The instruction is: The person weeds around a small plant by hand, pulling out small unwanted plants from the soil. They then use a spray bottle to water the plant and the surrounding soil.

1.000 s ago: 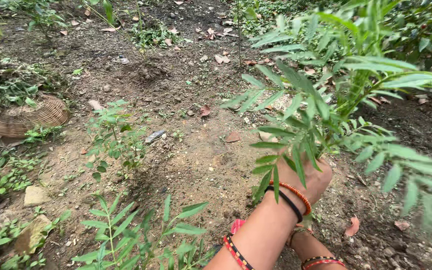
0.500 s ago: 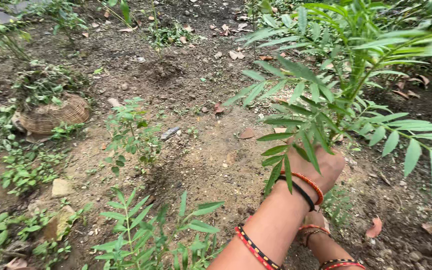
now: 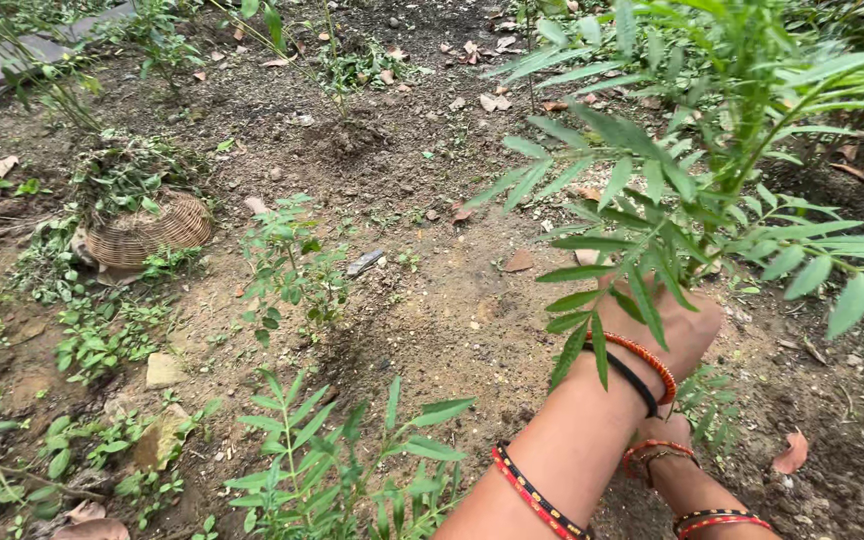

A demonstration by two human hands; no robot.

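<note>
I am looking down on bare garden soil (image 3: 432, 310), brown and crumbly, strewn with dry leaves and small stones, out of doors with weeds all round. At ten o'clock a woven basket (image 3: 147, 232) lies tipped on the ground with greenery spilling over it; at eleven o'clock, at the very edge, a dark grey sheet (image 3: 2, 70) lies flat. A small grey scrap (image 3: 365, 262) rests on the soil near the centre. At three o'clock stands the leafy plant (image 3: 712, 150), its long narrow leaflets spreading toward me. My left hand (image 3: 677, 325), with red and black bands at the wrist, reaches in under those leaves; the fingers are hidden, so I cannot tell whether it grips anything. My right hand sits below it at five o'clock, mostly covered; its grip is likewise unclear.
</note>
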